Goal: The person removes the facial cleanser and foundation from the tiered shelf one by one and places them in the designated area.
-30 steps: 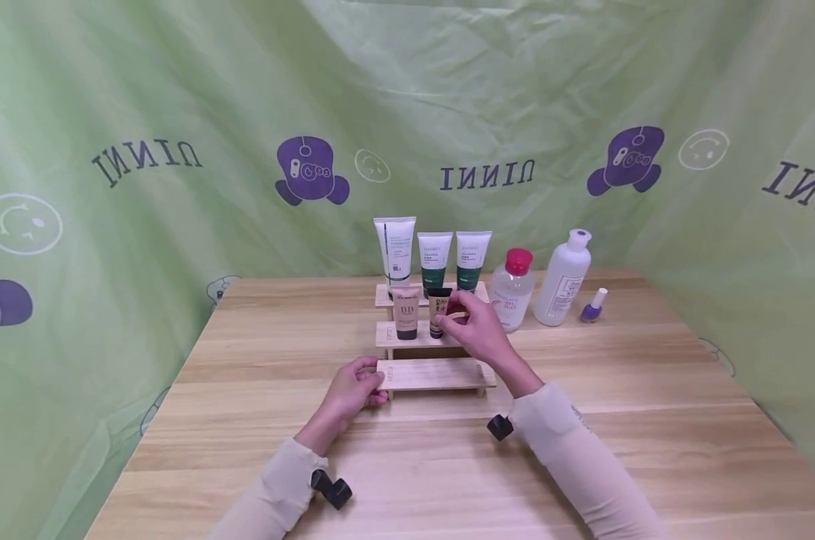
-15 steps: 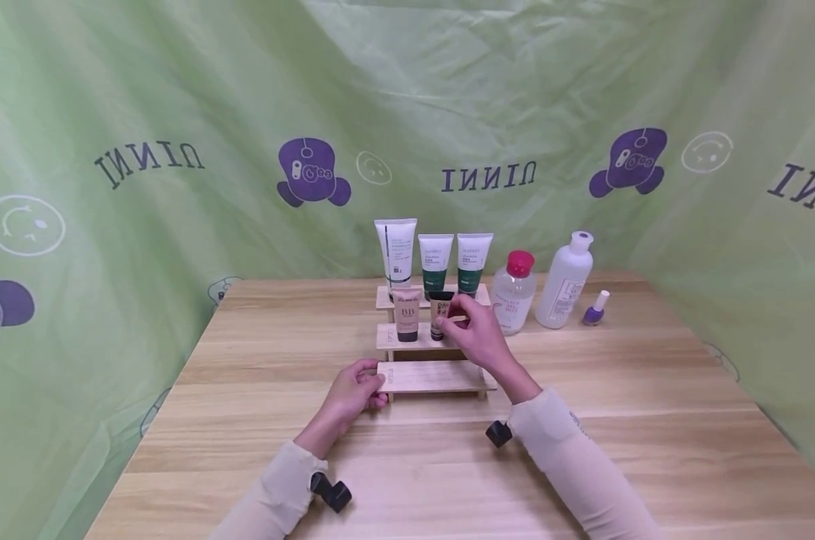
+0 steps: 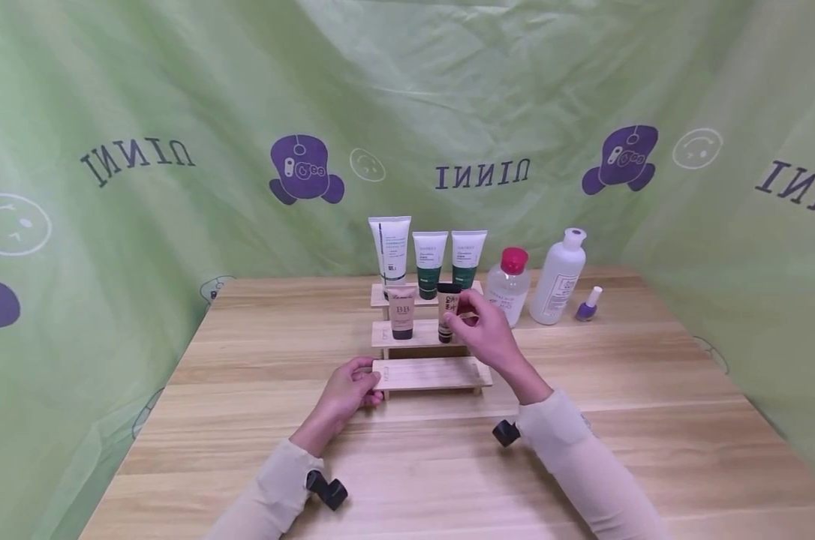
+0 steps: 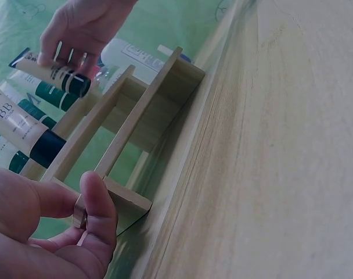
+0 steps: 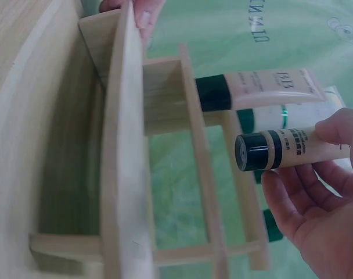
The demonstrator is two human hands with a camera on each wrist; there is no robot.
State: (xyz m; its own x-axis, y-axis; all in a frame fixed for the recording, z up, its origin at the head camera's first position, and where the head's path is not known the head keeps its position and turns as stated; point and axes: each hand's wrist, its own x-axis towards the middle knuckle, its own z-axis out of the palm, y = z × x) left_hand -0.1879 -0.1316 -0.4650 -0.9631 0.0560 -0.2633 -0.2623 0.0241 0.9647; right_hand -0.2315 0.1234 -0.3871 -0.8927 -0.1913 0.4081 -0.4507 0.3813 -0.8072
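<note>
Beige squeeze tube [image 3: 446, 308] at head-view centre, pinched by the right hand [image 3: 490, 331], now hangs farther from the pink BB tube [image 3: 401, 310], its spot seemingly unsettled, while the left hand [image 3: 347, 387] grips the wooden tiered stand [image 3: 434, 373]
</note>
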